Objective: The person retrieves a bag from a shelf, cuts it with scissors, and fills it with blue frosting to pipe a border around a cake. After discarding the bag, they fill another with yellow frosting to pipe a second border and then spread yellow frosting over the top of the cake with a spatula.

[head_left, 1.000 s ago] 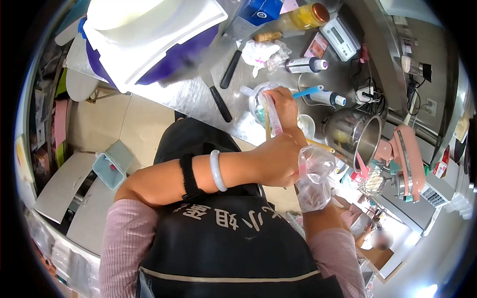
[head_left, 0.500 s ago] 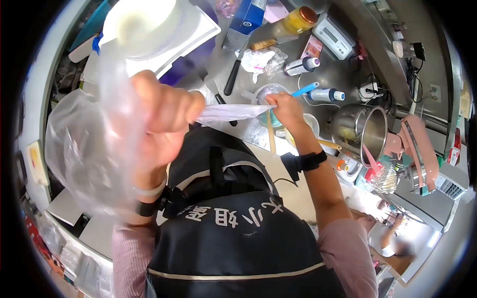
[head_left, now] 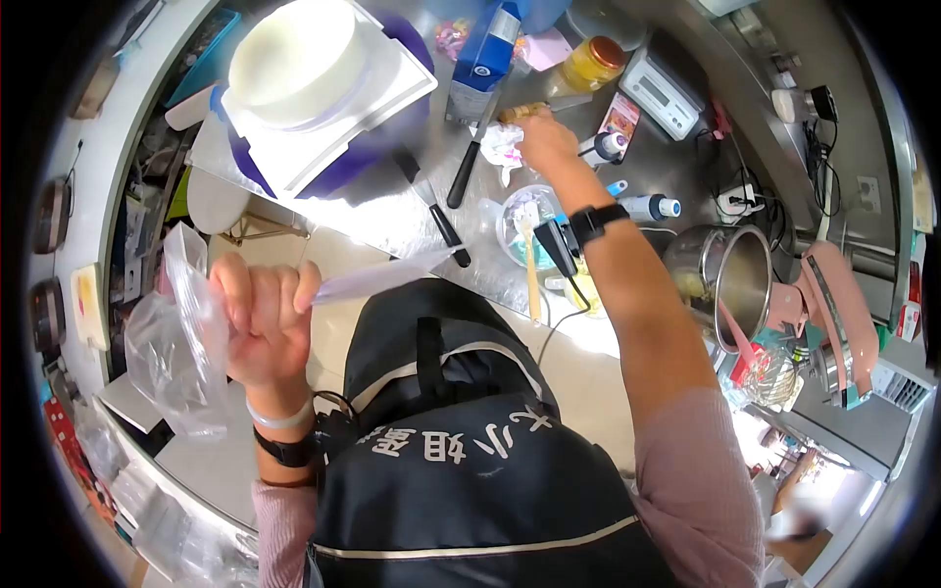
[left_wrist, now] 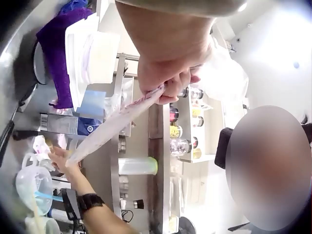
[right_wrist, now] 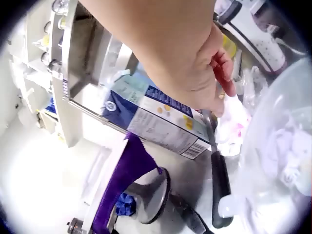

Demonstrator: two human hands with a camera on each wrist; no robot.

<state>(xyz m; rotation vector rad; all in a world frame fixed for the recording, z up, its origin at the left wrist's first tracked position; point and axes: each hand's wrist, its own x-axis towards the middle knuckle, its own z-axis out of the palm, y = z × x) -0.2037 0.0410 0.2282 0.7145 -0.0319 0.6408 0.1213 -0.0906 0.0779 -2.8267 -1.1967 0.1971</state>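
My left hand (head_left: 265,318) (left_wrist: 168,73) grips a clear plastic piping bag (head_left: 176,343) (left_wrist: 114,129), its loose part hanging beyond the wrist and its narrow, pale-filled part stretching rightward in the head view. Over the counter, my right hand (head_left: 547,142) (left_wrist: 62,160) (right_wrist: 214,73) reaches with slightly bent fingers to a wooden handle (head_left: 524,111) beside a crumpled white tissue (head_left: 500,147) (right_wrist: 233,126); whether the fingertips touch either is hidden. Closer to the body stands a clear jug (head_left: 512,235) (left_wrist: 34,183) (right_wrist: 282,146) with pale contents and a wooden-handled tool inside.
A white round form (head_left: 294,64) sits on a white board over purple cloth (head_left: 407,39). Black-handled spatulas (head_left: 450,230), a blue carton (head_left: 485,49), bottles (head_left: 649,208) and a scale (head_left: 662,93) share the steel counter. Right, a steel mixing bowl (head_left: 740,284) and pink mixer (head_left: 838,304).
Both hands were together by the jug; the left hand has moved left with the bag, drawing it out, and the right hand has released its tip and moved up the counter to the tissue.
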